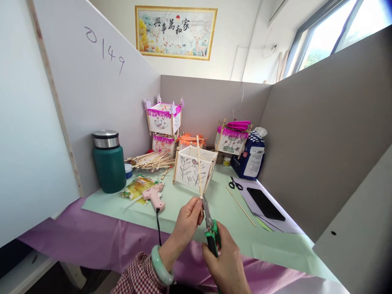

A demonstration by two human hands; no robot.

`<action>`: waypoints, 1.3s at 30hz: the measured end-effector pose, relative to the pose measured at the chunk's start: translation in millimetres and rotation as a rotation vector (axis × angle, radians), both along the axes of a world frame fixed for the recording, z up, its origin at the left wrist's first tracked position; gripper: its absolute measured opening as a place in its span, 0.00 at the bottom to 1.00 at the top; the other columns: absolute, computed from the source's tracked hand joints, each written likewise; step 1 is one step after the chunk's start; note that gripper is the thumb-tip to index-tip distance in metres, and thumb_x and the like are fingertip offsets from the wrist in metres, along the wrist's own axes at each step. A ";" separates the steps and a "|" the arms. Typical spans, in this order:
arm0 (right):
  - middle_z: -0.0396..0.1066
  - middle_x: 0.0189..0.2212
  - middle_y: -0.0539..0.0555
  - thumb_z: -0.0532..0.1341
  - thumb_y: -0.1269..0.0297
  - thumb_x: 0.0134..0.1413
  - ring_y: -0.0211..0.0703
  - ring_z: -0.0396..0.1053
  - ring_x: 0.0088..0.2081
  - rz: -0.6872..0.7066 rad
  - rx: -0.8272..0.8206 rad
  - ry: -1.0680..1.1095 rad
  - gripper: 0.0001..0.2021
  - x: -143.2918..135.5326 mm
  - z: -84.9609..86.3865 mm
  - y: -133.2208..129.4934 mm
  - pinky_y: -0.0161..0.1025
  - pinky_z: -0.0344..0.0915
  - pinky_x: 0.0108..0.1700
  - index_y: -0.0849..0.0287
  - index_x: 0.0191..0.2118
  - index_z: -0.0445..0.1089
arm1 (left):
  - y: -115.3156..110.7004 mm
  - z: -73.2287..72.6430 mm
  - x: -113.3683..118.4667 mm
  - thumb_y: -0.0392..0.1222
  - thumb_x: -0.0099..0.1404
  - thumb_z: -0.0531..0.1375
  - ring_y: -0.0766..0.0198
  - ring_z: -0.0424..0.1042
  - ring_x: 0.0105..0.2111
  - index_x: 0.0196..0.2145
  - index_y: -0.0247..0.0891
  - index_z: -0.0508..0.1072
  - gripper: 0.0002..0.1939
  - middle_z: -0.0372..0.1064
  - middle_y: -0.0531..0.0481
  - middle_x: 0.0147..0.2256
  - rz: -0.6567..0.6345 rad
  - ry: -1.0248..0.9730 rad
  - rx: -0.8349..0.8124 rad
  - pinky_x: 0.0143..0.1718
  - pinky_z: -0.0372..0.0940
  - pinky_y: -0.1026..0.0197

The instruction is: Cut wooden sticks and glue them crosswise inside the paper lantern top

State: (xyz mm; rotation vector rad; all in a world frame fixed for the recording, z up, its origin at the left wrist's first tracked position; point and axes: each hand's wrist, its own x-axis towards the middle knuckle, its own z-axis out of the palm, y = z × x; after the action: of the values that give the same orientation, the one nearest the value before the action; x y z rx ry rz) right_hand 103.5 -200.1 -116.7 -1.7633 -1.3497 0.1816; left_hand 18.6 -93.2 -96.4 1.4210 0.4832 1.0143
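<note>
My left hand (187,217) pinches a thin wooden stick (199,167) near its lower end, and the stick stands almost upright. With my right hand (227,258) I grip the green and black handles of pruning shears (212,234). Their metal jaws meet the stick just beside my left fingertips; whether they have bitten into it I cannot tell. Right behind the stick stands a white box-shaped lantern (187,168) with wooden corner posts and branches drawn on its side. A pink glue gun (154,197) lies to the left of my left hand.
Left are a green flask (108,167), a yellow packet (137,188) and a pile of sticks (150,160). Decorated lanterns (163,118) stand at the back. To the right lie a loose stick (241,207), scissors (235,184), a black phone (266,203) and a blue tissue pack (252,157). Partitions enclose the table.
</note>
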 end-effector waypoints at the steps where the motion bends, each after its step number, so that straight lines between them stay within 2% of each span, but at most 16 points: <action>1: 0.71 0.34 0.51 0.57 0.66 0.47 0.42 0.68 0.32 0.023 0.001 0.022 0.18 -0.2 1.0 -0.1 0.37 0.65 0.36 0.58 0.47 0.65 | 0.3 -0.3 -0.4 0.53 0.68 0.51 0.74 0.49 0.18 0.25 0.37 0.58 0.20 0.51 0.59 0.18 -0.002 0.001 0.010 0.20 0.44 0.68; 7: 0.73 0.36 0.51 0.57 0.68 0.47 0.42 0.70 0.34 0.081 0.047 0.058 0.19 1.3 2.3 0.9 0.36 0.65 0.37 0.58 0.48 0.66 | 3.0 -0.3 -3.5 0.53 0.68 0.50 0.73 0.47 0.17 0.25 0.38 0.58 0.19 0.50 0.60 0.17 -0.044 0.011 0.037 0.19 0.44 0.67; 14: 0.72 0.37 0.52 0.57 0.68 0.47 0.43 0.70 0.35 0.081 0.011 0.081 0.20 0.6 2.6 0.5 0.37 0.65 0.38 0.58 0.49 0.65 | 3.7 -0.2 -2.2 0.54 0.68 0.49 0.72 0.48 0.18 0.24 0.39 0.56 0.20 0.47 0.60 0.17 0.016 0.050 0.127 0.20 0.46 0.66; 22: 0.72 0.32 0.50 0.55 0.69 0.47 0.42 0.68 0.32 0.098 0.064 0.107 0.15 -0.2 -3.7 1.7 0.36 0.64 0.37 0.59 0.44 0.67 | 2.2 -1.6 2.6 0.54 0.67 0.51 0.73 0.46 0.18 0.24 0.39 0.56 0.20 0.46 0.61 0.18 0.021 0.013 0.124 0.19 0.44 0.67; 25: 0.68 0.27 0.49 0.55 0.66 0.47 0.41 0.64 0.29 0.140 -0.001 0.170 0.12 2.1 -0.5 0.1 0.35 0.62 0.33 0.59 0.40 0.67 | 1.9 1.5 0.1 0.54 0.67 0.51 0.74 0.45 0.17 0.24 0.38 0.57 0.20 0.47 0.61 0.17 -0.047 -0.031 0.043 0.17 0.43 0.68; 28: 0.63 0.25 0.47 0.55 0.64 0.48 0.40 0.61 0.29 0.232 -0.067 0.327 0.10 6.2 5.2 -2.8 0.35 0.60 0.32 0.60 0.37 0.67 | 2.8 4.0 -4.7 0.53 0.67 0.52 0.75 0.41 0.14 0.26 0.38 0.59 0.18 0.48 0.61 0.16 -0.204 -0.093 -0.123 0.15 0.39 0.68; 30: 0.62 0.25 0.47 0.55 0.63 0.49 0.39 0.60 0.28 0.294 -0.087 0.447 0.10 9.4 8.6 -4.6 0.35 0.59 0.31 0.60 0.38 0.67 | 3.9 5.3 -8.1 0.52 0.67 0.52 0.75 0.39 0.14 0.28 0.38 0.60 0.16 0.48 0.62 0.15 -0.309 -0.138 -0.214 0.15 0.37 0.68; 32: 0.62 0.25 0.47 0.55 0.63 0.49 0.38 0.60 0.27 0.302 -0.087 0.512 0.12 12.4 11.0 -5.7 0.35 0.59 0.30 0.60 0.40 0.67 | 4.9 6.4 -10.9 0.52 0.67 0.52 0.75 0.39 0.14 0.29 0.38 0.61 0.15 0.48 0.62 0.15 -0.358 -0.164 -0.257 0.15 0.37 0.68; 35: 0.65 0.26 0.48 0.56 0.64 0.47 0.41 0.63 0.29 0.195 -0.049 0.415 0.17 15.7 12.0 -6.2 0.36 0.61 0.32 0.60 0.45 0.67 | 5.2 7.9 -13.3 0.51 0.67 0.52 0.75 0.40 0.14 0.29 0.37 0.62 0.16 0.48 0.61 0.15 -0.348 -0.165 -0.276 0.15 0.38 0.68; 39: 0.69 0.37 0.53 0.56 0.68 0.44 0.45 0.67 0.36 0.048 0.046 0.100 0.23 17.6 8.1 -5.0 0.39 0.64 0.39 0.59 0.50 0.64 | 3.7 8.5 -12.6 0.51 0.67 0.53 0.75 0.39 0.14 0.28 0.37 0.62 0.15 0.48 0.61 0.15 -0.374 -0.191 -0.298 0.14 0.37 0.69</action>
State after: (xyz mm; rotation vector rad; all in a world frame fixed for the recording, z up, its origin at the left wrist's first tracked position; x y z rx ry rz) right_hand 121.1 -205.1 -108.5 -1.6622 -1.3149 0.2599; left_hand 6.0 -89.4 -87.9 1.0831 0.2053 0.7305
